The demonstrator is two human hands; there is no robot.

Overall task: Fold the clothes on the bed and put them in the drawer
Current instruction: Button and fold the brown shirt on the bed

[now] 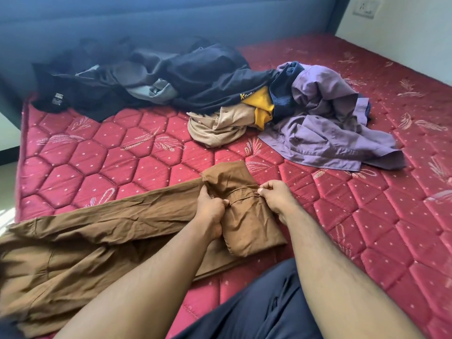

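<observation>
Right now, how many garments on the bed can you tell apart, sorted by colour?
Brown: 1, the brown trousers, gripped by the left hand and right hand
Purple: 1, the purple shirt
Beige: 1, the beige knit top
Yellow: 1, the yellow polo
Black or grey: the dark heap at the back, too tangled to count
Total: 4 distinct, plus the heap

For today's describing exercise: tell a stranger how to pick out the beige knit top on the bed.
Start at the red quilted mattress and find the heap of unfolded clothes beyond the hands. At its near edge, left of the purple shirt, lies the beige knit top. It alone is pale, ribbed and tucked against the yellow collar.
</observation>
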